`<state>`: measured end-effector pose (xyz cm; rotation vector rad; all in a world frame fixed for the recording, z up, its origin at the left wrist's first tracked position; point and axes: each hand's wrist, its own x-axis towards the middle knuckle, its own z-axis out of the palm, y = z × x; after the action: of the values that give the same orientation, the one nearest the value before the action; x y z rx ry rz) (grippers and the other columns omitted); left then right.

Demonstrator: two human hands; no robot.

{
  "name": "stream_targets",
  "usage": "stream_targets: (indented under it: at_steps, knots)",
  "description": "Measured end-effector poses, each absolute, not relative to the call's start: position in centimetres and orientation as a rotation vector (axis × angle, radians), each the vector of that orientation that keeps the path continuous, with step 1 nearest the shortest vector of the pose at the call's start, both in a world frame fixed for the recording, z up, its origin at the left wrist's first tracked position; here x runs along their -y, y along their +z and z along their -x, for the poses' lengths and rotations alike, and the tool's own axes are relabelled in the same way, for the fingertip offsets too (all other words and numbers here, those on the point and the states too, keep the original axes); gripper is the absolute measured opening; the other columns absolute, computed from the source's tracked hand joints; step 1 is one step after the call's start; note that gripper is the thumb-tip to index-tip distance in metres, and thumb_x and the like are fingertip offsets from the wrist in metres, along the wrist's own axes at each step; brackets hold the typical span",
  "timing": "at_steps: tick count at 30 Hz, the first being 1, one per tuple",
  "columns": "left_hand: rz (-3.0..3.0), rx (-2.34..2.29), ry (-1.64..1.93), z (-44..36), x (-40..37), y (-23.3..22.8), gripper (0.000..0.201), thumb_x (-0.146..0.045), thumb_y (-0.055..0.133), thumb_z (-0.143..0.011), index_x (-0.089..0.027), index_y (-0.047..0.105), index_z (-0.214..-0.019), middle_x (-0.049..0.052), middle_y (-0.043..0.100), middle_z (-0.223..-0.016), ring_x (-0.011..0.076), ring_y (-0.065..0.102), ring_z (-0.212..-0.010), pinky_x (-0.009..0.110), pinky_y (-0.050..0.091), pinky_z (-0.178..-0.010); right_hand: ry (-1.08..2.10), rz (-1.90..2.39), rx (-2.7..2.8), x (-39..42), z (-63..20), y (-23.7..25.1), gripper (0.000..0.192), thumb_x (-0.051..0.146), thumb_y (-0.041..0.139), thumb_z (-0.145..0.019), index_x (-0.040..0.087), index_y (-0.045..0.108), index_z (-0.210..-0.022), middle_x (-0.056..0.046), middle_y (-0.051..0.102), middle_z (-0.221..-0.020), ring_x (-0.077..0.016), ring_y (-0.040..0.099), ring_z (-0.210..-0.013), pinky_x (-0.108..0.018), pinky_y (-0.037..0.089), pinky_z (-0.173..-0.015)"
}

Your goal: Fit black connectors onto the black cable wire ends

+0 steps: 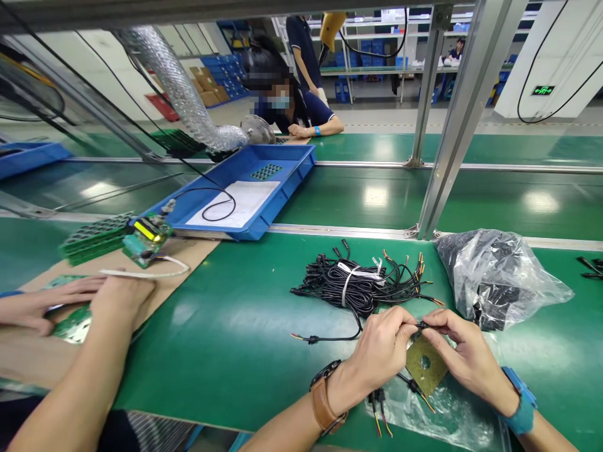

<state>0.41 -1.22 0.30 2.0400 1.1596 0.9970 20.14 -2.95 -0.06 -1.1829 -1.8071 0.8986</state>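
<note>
My left hand (381, 345), with a brown-strapped watch at its wrist, pinches a thin black cable. My right hand (466, 355), wearing a blue wristband, has its thumb and finger closed on a small black cable grommet (421, 325) that meets the left fingertips. Just below them a tan square plate (426, 364) with a round hole lies on a clear plastic bag (452, 414). Short cable ends (380, 405) with red and yellow wires poke out under my left wrist. Behind my hands sits a tied bundle of black cables (351, 282).
A clear bag of black parts (499, 276) stands at right on the green table (211, 351). At left, a co-worker's hands (117, 298) handle green circuit boards on cardboard. A blue tray (264, 216) rests behind; a metal post (456, 125) rises before me. Another person sits opposite.
</note>
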Motion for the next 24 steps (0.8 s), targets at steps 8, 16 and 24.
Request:
stream_targets:
  at_steps: [8,16,24]
  knots:
    - [-2.054,-1.095,0.907,-0.3,1.0,0.2,0.018,-0.007,0.05,-0.09,-0.019,0.055,-0.077,0.002,0.067,-0.071,0.0156,0.062,-0.066,0.026,0.04,-0.062,0.832,1.029,1.971,2.9,-19.7,0.0,0.012,0.02,0.054,-0.101,0.024,0.066,-0.103,-0.007,0.073,-0.097,-0.0217,0.071,-0.09,-0.033,0.057,-0.081]
    - [-1.909,-1.101,0.85,-0.3,0.7,1.3,0.007,-0.014,0.056,-0.091,-0.018,0.06,-0.086,0.0,0.066,-0.071,0.013,0.057,-0.06,0.024,0.038,-0.059,0.872,1.185,1.851,2.5,-20.6,-0.1,0.01,0.03,0.058,-0.099,0.022,0.063,-0.096,-0.007,0.07,-0.092,-0.0205,0.068,-0.083,-0.031,0.056,-0.074]
    - [-1.982,-1.068,0.949,-0.2,0.7,0.2,0.016,-0.012,0.052,-0.089,-0.017,0.06,-0.076,0.001,0.065,-0.067,0.0135,0.056,-0.06,0.025,0.036,-0.059,0.843,1.104,1.928,2.6,-20.1,0.0,0.009,0.026,0.056,-0.099,0.023,0.057,-0.091,-0.004,0.067,-0.085,-0.0181,0.065,-0.078,-0.03,0.054,-0.073]
